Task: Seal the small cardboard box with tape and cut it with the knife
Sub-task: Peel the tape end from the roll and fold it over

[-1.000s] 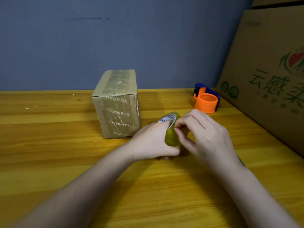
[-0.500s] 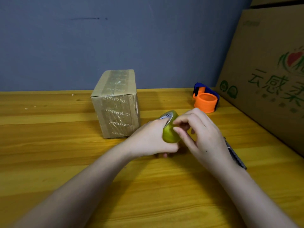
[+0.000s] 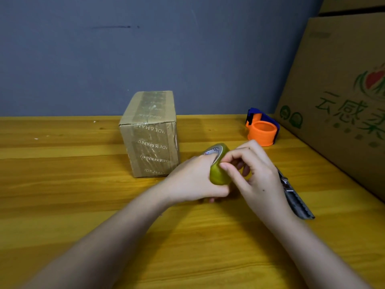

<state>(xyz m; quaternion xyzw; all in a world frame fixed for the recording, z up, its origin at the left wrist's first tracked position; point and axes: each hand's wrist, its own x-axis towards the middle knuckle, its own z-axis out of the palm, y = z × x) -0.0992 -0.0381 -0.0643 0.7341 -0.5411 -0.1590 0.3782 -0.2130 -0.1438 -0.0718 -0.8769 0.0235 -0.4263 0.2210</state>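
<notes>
A small cardboard box (image 3: 151, 134) stands on the wooden table, with tape over its top and front. To its right my left hand (image 3: 195, 180) grips a yellowish roll of tape (image 3: 218, 174) held on edge. My right hand (image 3: 254, 174) pinches at the roll's outer surface with thumb and forefinger. A grey utility knife (image 3: 295, 199) lies on the table just right of my right wrist, partly hidden by it.
An orange and blue tape dispenser (image 3: 262, 130) sits at the back right of the table (image 3: 62, 195). A large printed cardboard carton (image 3: 341, 101) leans along the right edge. A grey wall closes the back.
My right hand shifted a little left and up on the roll, uncovering the knife beside the wrist. The roll stayed in my left hand.
</notes>
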